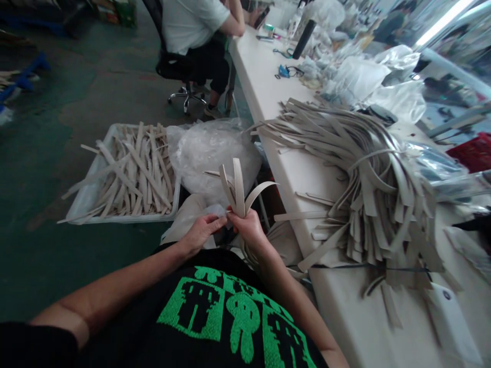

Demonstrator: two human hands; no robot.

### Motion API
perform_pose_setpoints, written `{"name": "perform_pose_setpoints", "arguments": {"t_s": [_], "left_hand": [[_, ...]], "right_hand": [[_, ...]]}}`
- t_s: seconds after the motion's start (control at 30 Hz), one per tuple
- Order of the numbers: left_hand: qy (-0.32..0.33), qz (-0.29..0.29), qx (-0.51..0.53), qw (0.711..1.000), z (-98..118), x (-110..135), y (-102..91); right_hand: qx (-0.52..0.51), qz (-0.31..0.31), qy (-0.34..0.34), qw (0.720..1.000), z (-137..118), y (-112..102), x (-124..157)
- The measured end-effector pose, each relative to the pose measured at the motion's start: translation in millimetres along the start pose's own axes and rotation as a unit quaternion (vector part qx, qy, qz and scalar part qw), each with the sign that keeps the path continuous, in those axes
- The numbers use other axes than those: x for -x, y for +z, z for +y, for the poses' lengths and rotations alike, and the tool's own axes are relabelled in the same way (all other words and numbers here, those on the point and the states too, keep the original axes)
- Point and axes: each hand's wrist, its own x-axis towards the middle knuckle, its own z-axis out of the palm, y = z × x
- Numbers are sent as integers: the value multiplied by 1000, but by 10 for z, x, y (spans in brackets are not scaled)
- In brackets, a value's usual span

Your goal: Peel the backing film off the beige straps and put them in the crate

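My right hand [250,228] is closed round a small bundle of beige strips [237,188] that fan upward out of the fist in front of my chest. My left hand [201,232] pinches at the base of that same bundle, its fingertips touching the right hand. A big heap of the same beige strips [368,174] lies on the white table [345,312] to my right, with ends hanging over the near edge. A white tray [89,197] on the floor to the left holds several more strips [134,171].
A crumpled clear plastic bag [213,151] sits between the tray and the table. Another person sits on an office chair [180,71] at the far end of the table. Plastic bags, a dark bottle [304,39] and small tools clutter the table's far part. A red crate [473,152] is at right.
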Motion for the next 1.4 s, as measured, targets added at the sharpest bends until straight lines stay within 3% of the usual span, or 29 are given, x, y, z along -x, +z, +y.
{"name": "perform_pose_setpoints", "arguments": {"t_s": [0.1,0.23,0.37,0.53,0.7,0.8,1.0,1.17,1.4], "left_hand": [[55,32,-31,998,10,-97,36],[80,70,-62,992,20,-170,-27],[42,133,63,988,199,-189,-180],[16,192,234,953,514,-188,-293],[13,243,324,914,654,-182,-277],[25,249,341,906,677,-189,-288],[60,225,303,924,687,-210,-304],[33,220,306,926,695,-199,-280],[-2,232,354,906,684,-202,-237]], "right_hand": [[25,16,-5,1000,66,16,1],[44,19,-20,999,123,-18,-4],[63,-29,-52,996,97,-124,17],[54,-90,-57,993,51,-234,159],[98,-161,-34,982,95,-304,335],[147,-193,-32,970,98,-313,401],[187,-211,-26,959,94,-251,431],[192,-209,-24,959,103,-227,416],[156,-218,15,963,189,-231,338]]}}
